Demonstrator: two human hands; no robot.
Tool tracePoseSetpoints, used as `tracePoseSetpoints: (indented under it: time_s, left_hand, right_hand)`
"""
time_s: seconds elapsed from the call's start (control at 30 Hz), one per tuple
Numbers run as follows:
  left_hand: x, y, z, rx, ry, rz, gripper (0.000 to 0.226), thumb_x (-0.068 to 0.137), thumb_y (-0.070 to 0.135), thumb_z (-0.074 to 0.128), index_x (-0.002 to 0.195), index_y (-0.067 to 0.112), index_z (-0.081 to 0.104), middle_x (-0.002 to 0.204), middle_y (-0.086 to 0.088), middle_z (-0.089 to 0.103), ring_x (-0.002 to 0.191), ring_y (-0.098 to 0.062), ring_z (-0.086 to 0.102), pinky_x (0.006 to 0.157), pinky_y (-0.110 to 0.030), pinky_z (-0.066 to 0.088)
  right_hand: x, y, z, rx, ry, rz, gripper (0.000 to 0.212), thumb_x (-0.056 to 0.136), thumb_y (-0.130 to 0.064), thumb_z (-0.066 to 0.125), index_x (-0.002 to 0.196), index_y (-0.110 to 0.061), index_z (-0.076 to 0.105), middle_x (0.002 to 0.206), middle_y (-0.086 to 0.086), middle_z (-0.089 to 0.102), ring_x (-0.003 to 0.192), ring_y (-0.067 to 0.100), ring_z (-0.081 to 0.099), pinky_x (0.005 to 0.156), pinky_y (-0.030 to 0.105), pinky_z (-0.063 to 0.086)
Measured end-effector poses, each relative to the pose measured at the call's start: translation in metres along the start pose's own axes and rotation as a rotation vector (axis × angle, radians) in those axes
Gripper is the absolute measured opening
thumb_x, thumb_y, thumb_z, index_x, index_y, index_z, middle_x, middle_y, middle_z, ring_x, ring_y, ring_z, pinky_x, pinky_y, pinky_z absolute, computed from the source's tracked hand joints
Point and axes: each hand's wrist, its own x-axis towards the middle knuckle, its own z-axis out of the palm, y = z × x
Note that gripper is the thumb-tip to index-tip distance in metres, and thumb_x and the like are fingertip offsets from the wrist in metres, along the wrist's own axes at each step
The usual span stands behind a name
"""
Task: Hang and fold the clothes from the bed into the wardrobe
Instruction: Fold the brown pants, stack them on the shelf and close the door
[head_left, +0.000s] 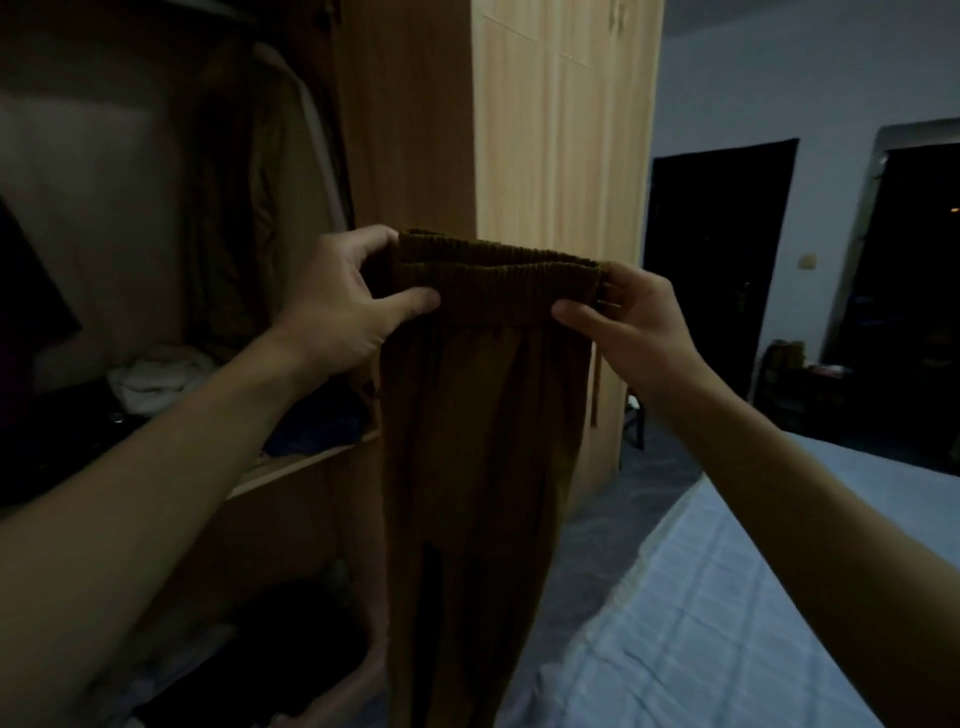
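A pair of brown trousers (467, 441) with a ribbed elastic waistband hangs straight down in front of me. My left hand (343, 306) pinches the waistband's left end between thumb and fingers. My right hand (634, 322) pinches its right end the same way, so the band is stretched flat between them. The legs drop out of view at the bottom. The open wardrobe (415, 130) stands right behind the trousers, with garments hanging inside at the left. The bed (727, 597), covered in a light blue checked sheet, lies at the lower right.
A wardrobe shelf (306, 462) carries a white bundle (156, 376) and dark blue clothes. More dark clothes sit in the compartment below. A closed pale wardrobe door (561, 156) is behind the trousers. Dark doorways (722, 249) and a small table lie at the far right.
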Motion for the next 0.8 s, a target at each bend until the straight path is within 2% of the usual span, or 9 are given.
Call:
tracePoseSetpoints:
  time_s: [0.1,0.23,0.4,0.5,0.67,0.8]
  left_hand:
    - [-0.008,-0.002,-0.015,-0.026,0.013,0.041,0.028,0.082,0.010,0.076,0.109,0.011,0.068,0.103,0.002,0.074,0.101,-0.010,0.070,0.079,-0.020,0.057]
    - [-0.024,-0.027,-0.005,-0.009,-0.056,-0.117,0.022,0.080,0.007,0.078,0.100,0.010,0.068,0.095,0.000,0.074,0.093,-0.013,0.072,0.074,-0.024,0.060]
    - [-0.031,-0.052,0.023,0.028,-0.103,-0.119,0.019,0.080,0.010,0.079,0.095,0.015,0.067,0.091,-0.003,0.072,0.088,-0.014,0.071,0.073,-0.030,0.058]
    - [-0.028,-0.055,0.046,-0.121,-0.154,-0.180,0.024,0.081,0.005,0.078,0.102,0.008,0.067,0.099,-0.008,0.074,0.095,-0.018,0.072,0.079,-0.032,0.059]
    - [-0.017,-0.044,0.098,-0.331,-0.244,-0.133,0.029,0.077,0.002,0.076,0.101,0.018,0.069,0.095,0.006,0.076,0.096,-0.009,0.071,0.078,-0.017,0.055]
    - [-0.006,-0.038,0.152,-0.395,-0.353,-0.141,0.032,0.078,0.002,0.076,0.105,0.019,0.069,0.100,0.005,0.076,0.100,-0.009,0.070,0.081,-0.017,0.055]
  right_hand:
    - [0.003,-0.005,0.012,0.041,-0.006,-0.040,0.026,0.083,-0.010,0.075,0.108,-0.013,0.068,0.102,-0.001,0.074,0.098,0.013,0.071,0.078,0.019,0.055]
    - [-0.022,0.017,0.017,-0.047,-0.080,0.119,0.025,0.084,-0.004,0.072,0.102,-0.020,0.070,0.098,-0.006,0.076,0.099,0.014,0.071,0.082,0.024,0.056]
    - [-0.050,0.020,-0.005,-0.142,-0.006,0.116,0.020,0.085,-0.007,0.071,0.104,-0.013,0.070,0.100,0.005,0.074,0.098,0.017,0.071,0.087,0.037,0.058]
    - [-0.063,0.015,-0.023,-0.207,0.007,0.181,0.022,0.085,-0.006,0.071,0.107,-0.006,0.068,0.102,0.010,0.073,0.099,0.021,0.070,0.090,0.046,0.057]
    - [-0.082,-0.006,-0.075,-0.258,0.055,0.205,0.027,0.083,-0.005,0.072,0.108,-0.001,0.066,0.103,0.013,0.072,0.098,0.021,0.071,0.088,0.038,0.058]
    - [-0.101,-0.015,-0.130,-0.327,0.090,0.229,0.028,0.081,-0.009,0.074,0.107,-0.002,0.067,0.101,0.012,0.073,0.098,0.022,0.071,0.086,0.036,0.058]
